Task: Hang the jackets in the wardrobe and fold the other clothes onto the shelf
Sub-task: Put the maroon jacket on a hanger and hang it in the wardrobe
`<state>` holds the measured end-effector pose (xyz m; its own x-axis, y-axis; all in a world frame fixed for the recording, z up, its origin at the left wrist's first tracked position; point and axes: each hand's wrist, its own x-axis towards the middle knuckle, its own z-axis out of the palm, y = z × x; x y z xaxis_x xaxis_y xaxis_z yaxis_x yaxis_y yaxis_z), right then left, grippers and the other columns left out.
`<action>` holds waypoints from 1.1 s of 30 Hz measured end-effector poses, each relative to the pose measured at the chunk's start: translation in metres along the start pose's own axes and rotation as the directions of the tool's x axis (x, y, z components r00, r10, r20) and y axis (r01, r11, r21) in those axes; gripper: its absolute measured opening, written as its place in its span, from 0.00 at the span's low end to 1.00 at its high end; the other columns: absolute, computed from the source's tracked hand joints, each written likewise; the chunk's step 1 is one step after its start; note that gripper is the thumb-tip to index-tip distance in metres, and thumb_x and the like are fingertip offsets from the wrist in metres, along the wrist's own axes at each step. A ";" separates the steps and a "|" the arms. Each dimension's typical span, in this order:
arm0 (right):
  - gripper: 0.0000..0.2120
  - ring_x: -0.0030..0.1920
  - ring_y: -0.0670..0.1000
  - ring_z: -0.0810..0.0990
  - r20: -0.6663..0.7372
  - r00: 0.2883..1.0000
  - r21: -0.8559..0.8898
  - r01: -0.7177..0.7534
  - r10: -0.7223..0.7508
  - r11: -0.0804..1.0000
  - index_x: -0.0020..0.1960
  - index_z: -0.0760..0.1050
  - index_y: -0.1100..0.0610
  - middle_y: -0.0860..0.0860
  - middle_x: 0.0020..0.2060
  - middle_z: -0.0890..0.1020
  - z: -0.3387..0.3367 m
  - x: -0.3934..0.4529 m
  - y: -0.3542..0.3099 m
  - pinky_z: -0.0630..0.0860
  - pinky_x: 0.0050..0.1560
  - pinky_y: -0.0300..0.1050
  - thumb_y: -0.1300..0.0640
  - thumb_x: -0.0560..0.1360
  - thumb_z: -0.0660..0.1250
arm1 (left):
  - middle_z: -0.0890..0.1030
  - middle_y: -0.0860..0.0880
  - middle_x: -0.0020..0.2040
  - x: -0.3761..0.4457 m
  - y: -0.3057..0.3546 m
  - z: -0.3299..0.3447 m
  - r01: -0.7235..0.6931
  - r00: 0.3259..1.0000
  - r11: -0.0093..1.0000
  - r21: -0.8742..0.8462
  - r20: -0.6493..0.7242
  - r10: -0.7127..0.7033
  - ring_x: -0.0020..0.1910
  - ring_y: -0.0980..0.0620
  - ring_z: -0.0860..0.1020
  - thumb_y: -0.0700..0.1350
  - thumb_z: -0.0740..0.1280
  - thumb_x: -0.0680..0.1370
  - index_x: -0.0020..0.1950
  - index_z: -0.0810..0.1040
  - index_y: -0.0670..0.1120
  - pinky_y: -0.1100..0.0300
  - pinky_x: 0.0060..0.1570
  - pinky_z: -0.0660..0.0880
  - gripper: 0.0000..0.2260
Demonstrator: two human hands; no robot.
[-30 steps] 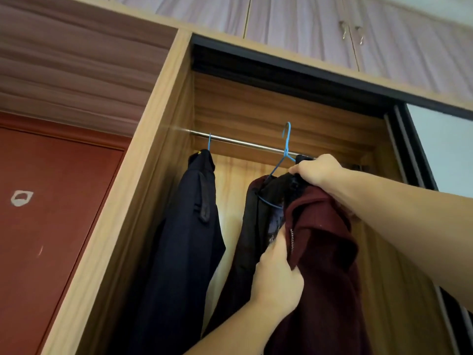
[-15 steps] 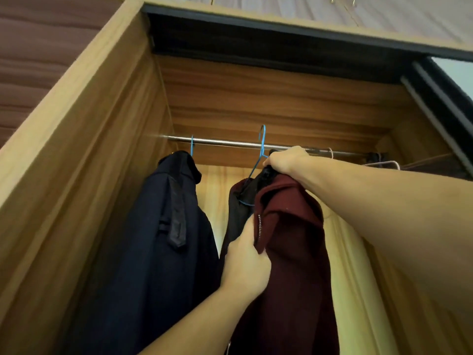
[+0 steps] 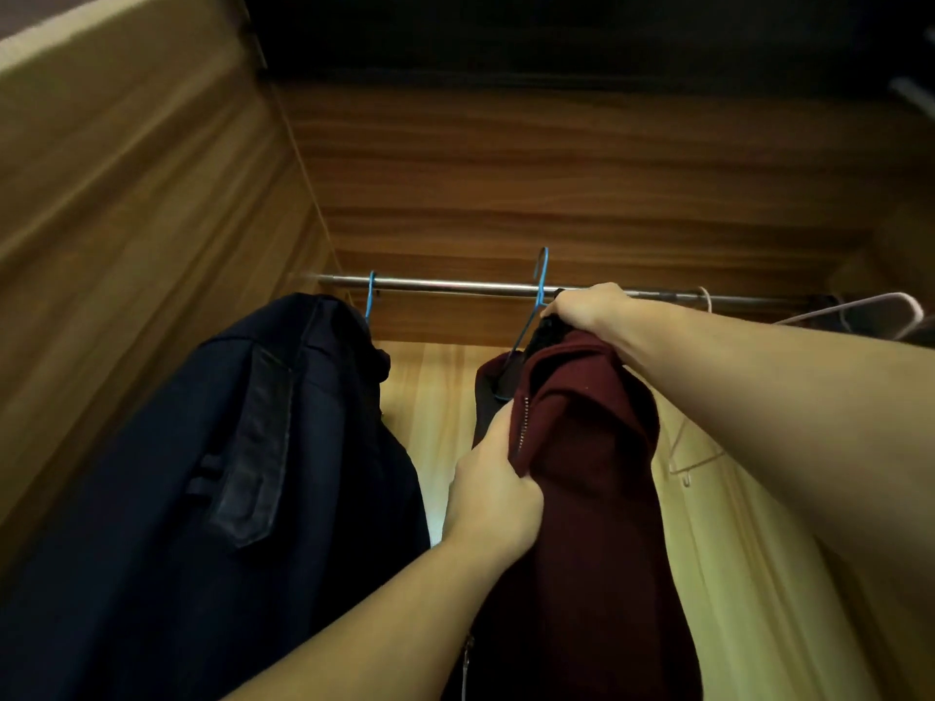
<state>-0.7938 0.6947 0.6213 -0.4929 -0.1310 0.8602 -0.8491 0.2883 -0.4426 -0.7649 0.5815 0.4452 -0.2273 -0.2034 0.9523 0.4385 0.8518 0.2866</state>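
Note:
A maroon jacket (image 3: 592, 498) with a zip sits on a blue wire hanger (image 3: 536, 301), its hook raised just at the steel rail (image 3: 455, 285). My right hand (image 3: 587, 308) grips the jacket's collar and the hanger top right under the rail. Lower down, my left hand (image 3: 493, 493) grips the jacket's zip edge. A dark navy jacket (image 3: 253, 473) hangs on another blue hanger (image 3: 371, 296) at the rail's left end.
The wardrobe's left wooden wall (image 3: 126, 245) stands close beside the navy jacket. Pale empty hangers (image 3: 860, 311) hang at the rail's right end. The wooden back panel (image 3: 556, 169) rises above the rail, and a lighter panel (image 3: 430, 397) shows between the jackets.
The view has moved closer into the wardrobe and tilted up. Both hands have kept their grips, with the maroon jacket raised nearer the rail.

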 end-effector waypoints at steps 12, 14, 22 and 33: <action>0.15 0.62 0.57 0.77 0.131 0.990 -0.090 0.073 -0.061 0.993 0.63 0.77 0.61 0.56 0.62 0.77 0.033 0.017 0.010 0.73 0.63 0.47 0.56 0.79 0.63 | 0.79 0.55 0.55 0.017 -0.040 0.013 0.028 0.999 0.999 0.046 0.015 -0.029 0.51 0.55 0.77 0.35 0.58 0.74 0.70 0.64 0.68 0.63 0.50 0.74 0.33; 0.17 0.66 0.59 0.74 0.175 0.982 -0.045 0.076 -0.067 0.996 0.66 0.74 0.63 0.59 0.65 0.76 0.036 0.010 0.014 0.71 0.62 0.47 0.58 0.79 0.63 | 0.78 0.55 0.56 0.012 -0.045 0.016 0.034 0.999 0.998 0.061 0.019 -0.035 0.53 0.53 0.77 0.36 0.59 0.74 0.70 0.62 0.69 0.60 0.52 0.75 0.33; 0.06 0.34 0.51 0.72 0.229 0.972 -0.085 0.073 -0.052 0.994 0.48 0.76 0.59 0.56 0.52 0.75 0.027 -0.016 0.013 0.69 0.32 0.40 0.56 0.79 0.65 | 0.75 0.57 0.60 -0.006 -0.032 0.028 0.027 0.999 0.999 0.033 0.044 -0.029 0.54 0.55 0.76 0.38 0.60 0.75 0.66 0.60 0.72 0.60 0.57 0.73 0.31; 0.37 0.62 0.58 0.74 -0.022 0.950 -0.318 0.289 -0.312 0.903 0.70 0.65 0.52 0.55 0.66 0.73 0.001 -0.052 0.041 0.71 0.55 0.49 0.34 0.68 0.68 | 0.78 0.62 0.49 -0.024 -0.007 0.029 0.017 1.000 0.999 -0.032 0.004 -0.017 0.41 0.70 0.74 0.41 0.65 0.76 0.70 0.64 0.64 0.81 0.36 0.66 0.27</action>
<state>-0.8030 0.7128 0.5583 -0.1996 -0.1938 0.9605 -0.8485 0.5245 -0.0705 -0.7871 0.5944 0.4175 -0.2385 -0.2160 0.9468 0.4618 0.8324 0.3063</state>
